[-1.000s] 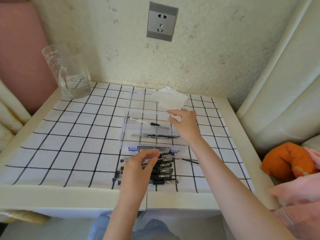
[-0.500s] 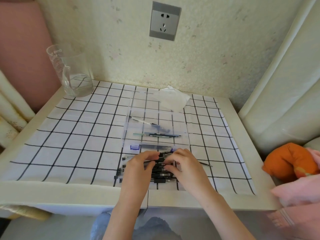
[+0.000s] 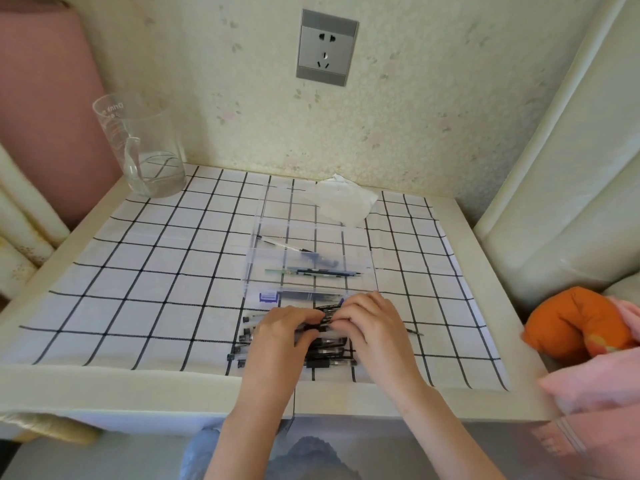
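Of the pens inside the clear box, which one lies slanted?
The pale pen at the back of the clear box: it runs diagonally, while the greenish pen in front of it lies straight across.

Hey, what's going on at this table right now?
A person is gathering a pile of black pens at the near edge of the table, with the left hand and the right hand both curled over them. Just behind stands an open clear box with a few other pens inside. A glass jug and a crumpled tissue sit farther back on the checked cloth.
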`<control>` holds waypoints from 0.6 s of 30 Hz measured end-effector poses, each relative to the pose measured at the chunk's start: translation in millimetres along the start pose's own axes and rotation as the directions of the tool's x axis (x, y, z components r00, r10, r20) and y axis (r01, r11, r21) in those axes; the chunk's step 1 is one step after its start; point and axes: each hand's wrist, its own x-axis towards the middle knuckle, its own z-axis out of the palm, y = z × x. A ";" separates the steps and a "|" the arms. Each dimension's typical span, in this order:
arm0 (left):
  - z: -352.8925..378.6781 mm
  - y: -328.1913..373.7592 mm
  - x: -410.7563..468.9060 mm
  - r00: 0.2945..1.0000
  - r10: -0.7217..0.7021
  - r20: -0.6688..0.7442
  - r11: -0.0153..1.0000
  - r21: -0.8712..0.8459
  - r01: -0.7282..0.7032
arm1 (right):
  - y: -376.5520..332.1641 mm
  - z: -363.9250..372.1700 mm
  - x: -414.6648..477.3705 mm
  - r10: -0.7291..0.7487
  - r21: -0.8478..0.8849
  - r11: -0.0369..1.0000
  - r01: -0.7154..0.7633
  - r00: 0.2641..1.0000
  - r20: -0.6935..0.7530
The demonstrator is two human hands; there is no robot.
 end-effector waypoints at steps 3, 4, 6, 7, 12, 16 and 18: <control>-1.4 3.4 2.0 0.984 0.175 -0.043 0.981 0.090 -0.171 | -5.5 -11.9 1.6 0.074 0.182 0.981 -0.063 0.996 -0.052; -1.7 5.2 1.7 0.980 0.195 -0.040 0.977 0.096 -0.190 | -8.7 -15.3 2.8 0.098 0.250 0.965 -0.085 0.994 -0.039; -2.0 11.0 0.5 0.988 0.152 -0.031 0.986 0.070 -0.150 | -16.1 -20.1 7.0 0.131 0.360 0.925 -0.119 0.991 -0.010; -1.8 14.2 -0.4 0.994 0.107 -0.019 0.993 0.046 -0.106 | -19.5 -21.9 9.7 0.151 0.410 0.902 -0.137 0.989 -0.001; -7.1 24.5 -1.4 1.000 -0.016 0.025 0.990 -0.137 0.019 | -33.1 -26.6 15.6 0.296 0.746 0.581 -0.324 0.939 0.178; -7.2 24.9 -1.9 0.999 -0.041 0.005 0.992 -0.121 0.042 | -35.3 -22.4 15.0 0.366 0.851 0.417 -0.320 0.916 0.165; -7.6 24.9 -1.9 0.998 -0.056 -0.007 0.991 -0.119 0.055 | -35.7 -21.6 15.8 0.370 0.849 0.422 -0.318 0.916 0.159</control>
